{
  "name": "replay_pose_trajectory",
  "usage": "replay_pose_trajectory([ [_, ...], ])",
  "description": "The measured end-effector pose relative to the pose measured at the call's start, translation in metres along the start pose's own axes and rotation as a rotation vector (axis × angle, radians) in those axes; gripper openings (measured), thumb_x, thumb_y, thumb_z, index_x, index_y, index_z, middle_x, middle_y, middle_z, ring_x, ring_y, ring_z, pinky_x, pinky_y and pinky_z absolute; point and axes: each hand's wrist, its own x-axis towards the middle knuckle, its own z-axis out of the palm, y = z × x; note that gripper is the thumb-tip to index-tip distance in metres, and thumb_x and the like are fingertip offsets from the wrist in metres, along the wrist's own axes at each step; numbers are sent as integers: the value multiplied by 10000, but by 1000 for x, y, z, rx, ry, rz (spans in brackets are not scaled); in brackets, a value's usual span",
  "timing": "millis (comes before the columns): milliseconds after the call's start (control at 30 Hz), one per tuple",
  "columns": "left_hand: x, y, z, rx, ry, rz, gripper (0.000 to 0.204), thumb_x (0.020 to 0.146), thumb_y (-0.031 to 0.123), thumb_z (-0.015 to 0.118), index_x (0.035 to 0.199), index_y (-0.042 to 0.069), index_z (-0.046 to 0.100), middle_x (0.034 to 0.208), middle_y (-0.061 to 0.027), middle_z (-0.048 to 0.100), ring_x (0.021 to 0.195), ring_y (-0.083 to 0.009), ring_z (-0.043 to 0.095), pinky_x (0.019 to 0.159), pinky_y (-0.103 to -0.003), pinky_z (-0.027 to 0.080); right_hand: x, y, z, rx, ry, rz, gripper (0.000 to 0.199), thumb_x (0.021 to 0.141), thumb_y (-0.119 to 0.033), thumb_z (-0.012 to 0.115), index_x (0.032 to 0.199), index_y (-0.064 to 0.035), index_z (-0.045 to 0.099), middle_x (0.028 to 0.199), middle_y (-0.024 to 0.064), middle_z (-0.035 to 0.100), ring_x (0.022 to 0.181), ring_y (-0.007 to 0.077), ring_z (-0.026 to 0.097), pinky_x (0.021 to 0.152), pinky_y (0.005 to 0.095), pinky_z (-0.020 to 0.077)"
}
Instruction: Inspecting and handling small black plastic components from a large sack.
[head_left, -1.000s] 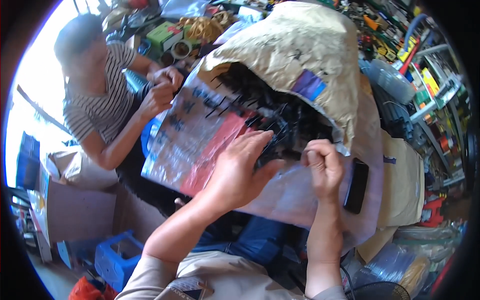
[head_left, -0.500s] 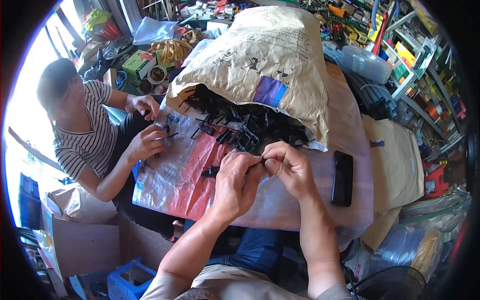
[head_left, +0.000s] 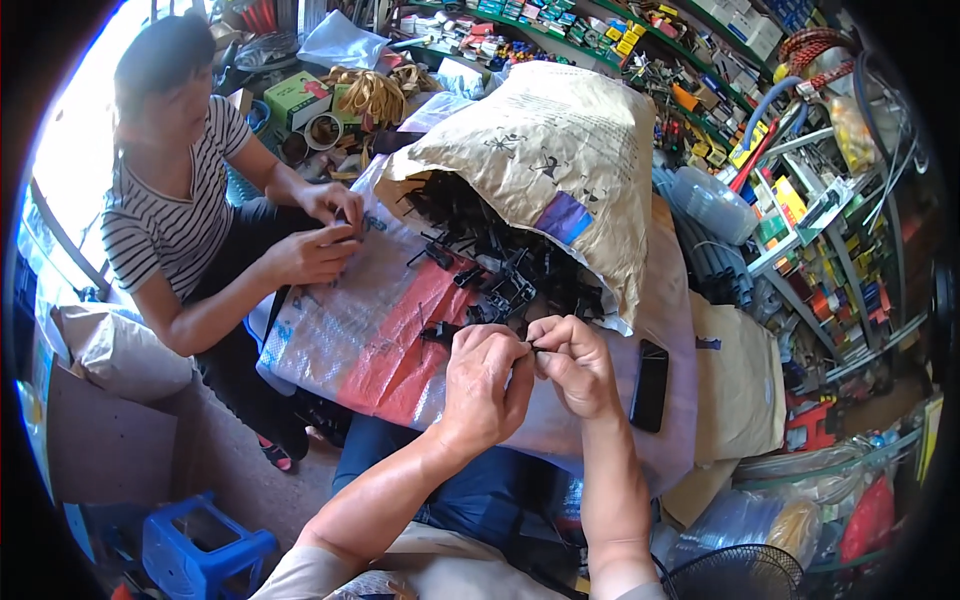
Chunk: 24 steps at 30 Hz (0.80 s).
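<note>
Left hand [head_left: 485,385] and right hand [head_left: 572,365] meeting near the middle of the scene, fingertips pressed together and pinching a small black plastic piece [head_left: 531,349] between them, thumbs and forefingers closed on it, the piece mostly hidden by the fingers. Just beyond the hands, touching distance on the far side, a heap of black plastic clips [head_left: 490,265] spilling from the mouth of a large tan paper sack [head_left: 555,165] lying on its side. Under hands and heap alike, a woven plastic sheet [head_left: 370,330] in white, red and blue, spread over the lap and knees. To the right of the right hand, just beside it on the pale part of the sheet, a black phone [head_left: 650,385] lying flat. On the left, well apart from the two hands, another person in a striped shirt [head_left: 165,225], seated, both hands [head_left: 320,235] close together at the far left edge of the sheet, fingers closed on something too small to tell. Near left, on the floor, a blue plastic stool [head_left: 200,550]. Far and right, shelves [head_left: 800,200] crowded with small hardware and coloured boxes.
</note>
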Motion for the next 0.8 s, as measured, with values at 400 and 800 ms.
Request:
replay_pose_trajectory([
  [400, -18, -1, -2, -502, -145, -547, 266, 862, 67, 635, 1115, 5, 585, 922, -83, 651, 802, -212, 610, 702, -312, 480, -33, -14, 22, -205, 249, -66, 265, 883, -57, 643, 1133, -20, 563, 944, 25, 596, 829, 60, 538, 735, 205, 446],
  [800, -32, -4, 16, -839, -487, -853, 400, 947, 90, 577, 1318, -35, 494, 1001, -60, 630, 838, -116, 584, 746, -285, 503, -68, 12, -18, -196, 316, 79, 86, 901, -91, 652, 914, -6, 644, 719, -2, 598, 652, 60, 532, 598, 206, 440],
])
